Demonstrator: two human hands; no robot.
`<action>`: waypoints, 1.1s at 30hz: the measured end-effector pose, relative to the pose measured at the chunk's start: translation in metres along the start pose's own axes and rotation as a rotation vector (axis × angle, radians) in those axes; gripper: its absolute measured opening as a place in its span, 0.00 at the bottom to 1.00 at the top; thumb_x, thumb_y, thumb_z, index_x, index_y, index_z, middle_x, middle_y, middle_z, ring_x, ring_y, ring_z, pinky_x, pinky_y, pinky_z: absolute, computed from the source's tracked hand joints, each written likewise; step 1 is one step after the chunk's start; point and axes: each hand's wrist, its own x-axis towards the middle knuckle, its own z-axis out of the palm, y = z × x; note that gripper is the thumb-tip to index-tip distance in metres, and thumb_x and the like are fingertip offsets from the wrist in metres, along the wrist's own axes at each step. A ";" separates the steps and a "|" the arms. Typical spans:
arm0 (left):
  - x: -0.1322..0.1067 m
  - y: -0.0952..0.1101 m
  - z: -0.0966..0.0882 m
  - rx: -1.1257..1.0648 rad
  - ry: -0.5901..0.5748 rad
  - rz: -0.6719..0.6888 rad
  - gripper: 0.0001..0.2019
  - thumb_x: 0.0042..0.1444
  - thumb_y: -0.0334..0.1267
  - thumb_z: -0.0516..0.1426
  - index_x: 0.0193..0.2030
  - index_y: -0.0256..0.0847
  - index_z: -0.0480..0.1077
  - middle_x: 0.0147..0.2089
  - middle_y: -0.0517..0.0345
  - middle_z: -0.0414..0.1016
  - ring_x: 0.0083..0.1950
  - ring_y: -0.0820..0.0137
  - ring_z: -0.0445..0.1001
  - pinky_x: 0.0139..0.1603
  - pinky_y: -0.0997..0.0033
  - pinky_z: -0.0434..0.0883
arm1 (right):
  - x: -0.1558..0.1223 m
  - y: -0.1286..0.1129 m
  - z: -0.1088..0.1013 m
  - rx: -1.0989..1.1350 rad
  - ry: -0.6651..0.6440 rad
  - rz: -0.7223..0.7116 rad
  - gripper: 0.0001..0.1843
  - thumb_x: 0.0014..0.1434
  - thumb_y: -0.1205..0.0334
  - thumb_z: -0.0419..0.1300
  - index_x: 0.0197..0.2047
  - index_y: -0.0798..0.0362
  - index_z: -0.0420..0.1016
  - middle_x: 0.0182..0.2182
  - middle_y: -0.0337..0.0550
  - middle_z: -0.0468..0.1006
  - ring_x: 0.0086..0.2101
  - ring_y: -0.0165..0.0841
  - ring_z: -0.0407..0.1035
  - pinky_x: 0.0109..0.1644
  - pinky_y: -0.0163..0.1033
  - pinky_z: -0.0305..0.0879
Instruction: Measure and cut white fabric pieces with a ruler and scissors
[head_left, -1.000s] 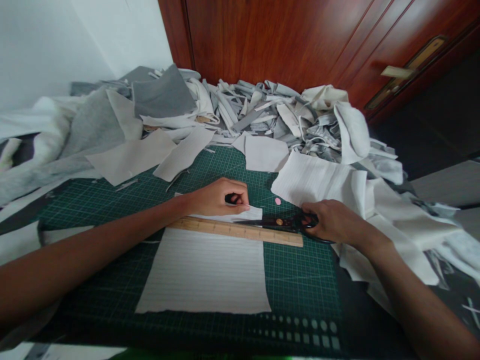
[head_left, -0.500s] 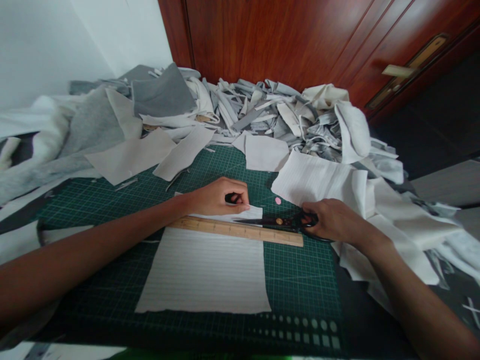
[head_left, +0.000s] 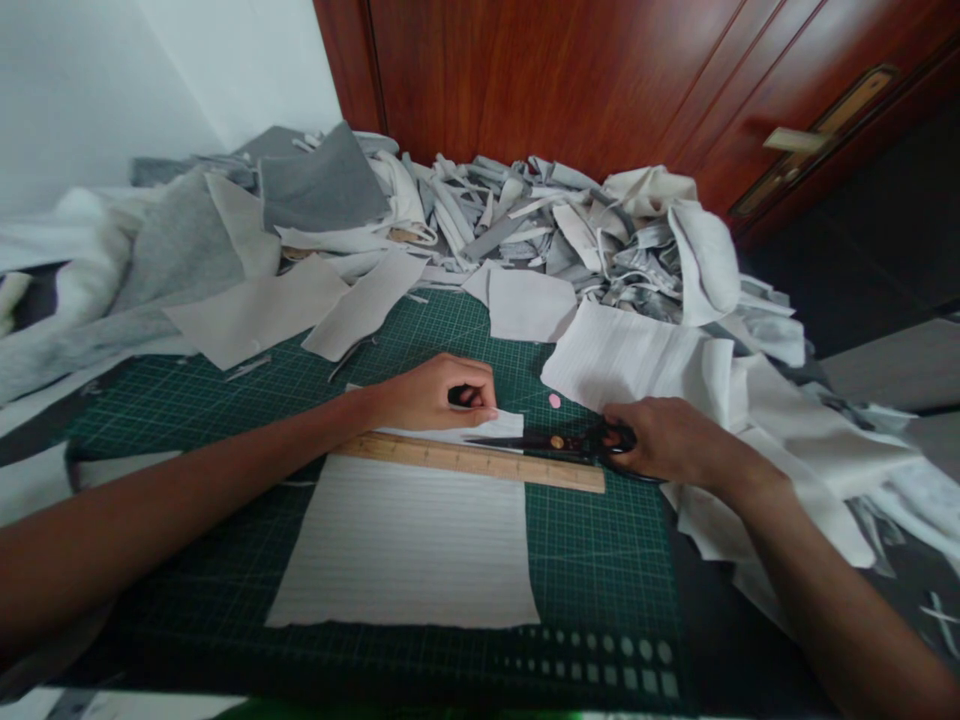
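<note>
A striped white piece of fabric (head_left: 420,550) lies on the green cutting mat (head_left: 600,560). Across its upper part runs a wooden ruler (head_left: 480,462). My right hand (head_left: 660,440) is closed round the handles of black scissors (head_left: 556,442), whose blades point left over the fabric's upper strip, just above the ruler. My left hand (head_left: 442,392) rests above the ruler, thumb and fingertips pinched at that upper strip near the blade tips. Beyond the scissors lies a small pink disc (head_left: 554,401), perhaps tailor's chalk.
Grey and white fabric scraps (head_left: 525,220) are heaped along the back, against a reddish wooden door (head_left: 525,80). More white fabric (head_left: 637,350) lies to the right. Cut pieces (head_left: 255,310) cover the mat's far left. A white wall (head_left: 150,80) stands at the back left.
The view has shifted very slightly. Both hands, the scissors, the ruler and the fabric keep practically the same places.
</note>
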 end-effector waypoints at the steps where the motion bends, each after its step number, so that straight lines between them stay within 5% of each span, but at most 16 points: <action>1: 0.000 0.000 0.000 0.001 0.001 0.000 0.08 0.66 0.34 0.59 0.35 0.35 0.75 0.33 0.60 0.71 0.34 0.75 0.66 0.38 0.73 0.64 | -0.001 -0.001 -0.001 0.004 -0.014 0.002 0.03 0.57 0.60 0.63 0.34 0.49 0.75 0.29 0.45 0.82 0.30 0.39 0.75 0.32 0.40 0.50; 12: 0.001 -0.004 0.001 -0.023 0.040 0.015 0.08 0.64 0.37 0.61 0.33 0.38 0.76 0.32 0.60 0.73 0.32 0.75 0.68 0.35 0.74 0.66 | -0.004 0.006 -0.008 0.146 -0.082 -0.058 0.04 0.55 0.63 0.64 0.35 0.49 0.74 0.29 0.40 0.81 0.29 0.36 0.74 0.31 0.39 0.57; 18: 0.001 -0.003 0.001 -0.020 0.030 0.008 0.09 0.64 0.37 0.61 0.33 0.38 0.76 0.32 0.60 0.72 0.32 0.75 0.68 0.35 0.74 0.66 | -0.006 0.010 -0.009 0.254 -0.092 -0.094 0.07 0.58 0.57 0.65 0.37 0.49 0.74 0.31 0.40 0.81 0.30 0.35 0.74 0.32 0.38 0.59; 33: 0.001 -0.002 0.000 -0.013 0.026 -0.007 0.08 0.65 0.36 0.60 0.34 0.37 0.75 0.32 0.60 0.71 0.33 0.75 0.67 0.36 0.73 0.65 | -0.001 0.008 -0.003 0.137 0.022 -0.148 0.07 0.57 0.56 0.63 0.31 0.50 0.73 0.26 0.40 0.80 0.27 0.35 0.74 0.33 0.38 0.55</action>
